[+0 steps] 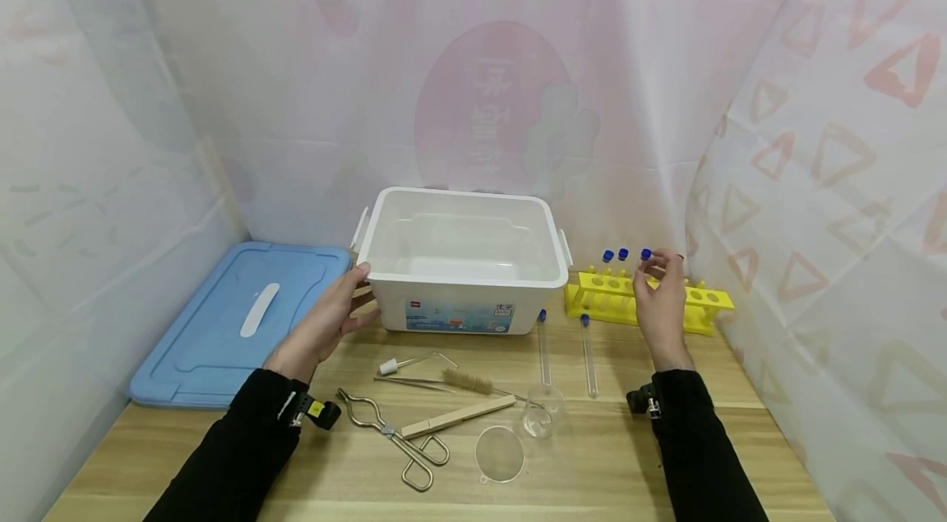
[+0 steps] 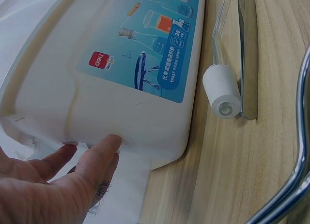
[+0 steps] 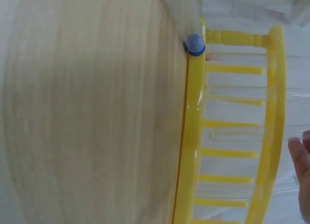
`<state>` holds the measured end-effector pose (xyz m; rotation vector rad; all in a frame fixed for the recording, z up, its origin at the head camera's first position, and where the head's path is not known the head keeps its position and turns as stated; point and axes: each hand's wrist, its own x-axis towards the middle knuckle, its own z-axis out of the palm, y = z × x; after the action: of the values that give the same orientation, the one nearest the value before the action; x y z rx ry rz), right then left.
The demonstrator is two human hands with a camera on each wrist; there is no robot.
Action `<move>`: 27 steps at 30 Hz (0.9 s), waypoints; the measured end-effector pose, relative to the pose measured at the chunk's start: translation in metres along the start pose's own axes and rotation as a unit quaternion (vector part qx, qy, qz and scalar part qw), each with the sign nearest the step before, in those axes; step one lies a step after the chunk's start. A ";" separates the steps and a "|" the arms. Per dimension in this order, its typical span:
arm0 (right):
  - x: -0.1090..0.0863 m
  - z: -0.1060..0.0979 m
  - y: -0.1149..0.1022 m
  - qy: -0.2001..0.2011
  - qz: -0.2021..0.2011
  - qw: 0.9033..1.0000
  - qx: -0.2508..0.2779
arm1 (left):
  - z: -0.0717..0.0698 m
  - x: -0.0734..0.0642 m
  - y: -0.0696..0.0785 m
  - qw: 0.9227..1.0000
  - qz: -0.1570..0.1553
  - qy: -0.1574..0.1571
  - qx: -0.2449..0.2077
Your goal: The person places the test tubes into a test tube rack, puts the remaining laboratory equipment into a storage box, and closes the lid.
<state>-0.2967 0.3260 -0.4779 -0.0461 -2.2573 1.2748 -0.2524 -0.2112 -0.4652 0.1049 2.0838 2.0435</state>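
Note:
My left hand touches the near left corner of a white plastic box with its fingertips. In the left wrist view the fingers of that hand are fairly straight against the box's wall. At the right, my right hand pinches a blue-capped test tube near its cap. The lower end of this test tube shows between the bars of a yellow test tube rack. Two other blue-capped test tubes stand in the rack left of my right hand.
Two capped test tubes lie before the rack. Crucible tongs, a wooden test tube clamp, a tube brush, tweezers, a stoppered glass tube, a small beaker and a round mesh lie nearby. Left is a blue lid.

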 end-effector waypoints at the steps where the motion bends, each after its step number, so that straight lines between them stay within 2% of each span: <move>1: -0.001 0.000 0.000 -0.001 0.003 1.000 -0.001 | 0.000 0.000 0.000 1.000 0.000 0.000 0.000; 16: -0.004 -0.001 0.006 -0.020 0.028 0.999 -0.009 | 0.001 0.000 0.001 1.000 -0.004 0.001 -0.001; 27: -0.006 -0.014 -0.014 -0.016 -0.001 1.000 -0.026 | 0.000 -0.001 0.001 1.000 0.001 -0.004 -0.001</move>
<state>-0.2818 0.3275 -0.4635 -0.0412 -2.3175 1.2235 -0.2519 -0.2114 -0.4637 0.1153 2.0768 2.0435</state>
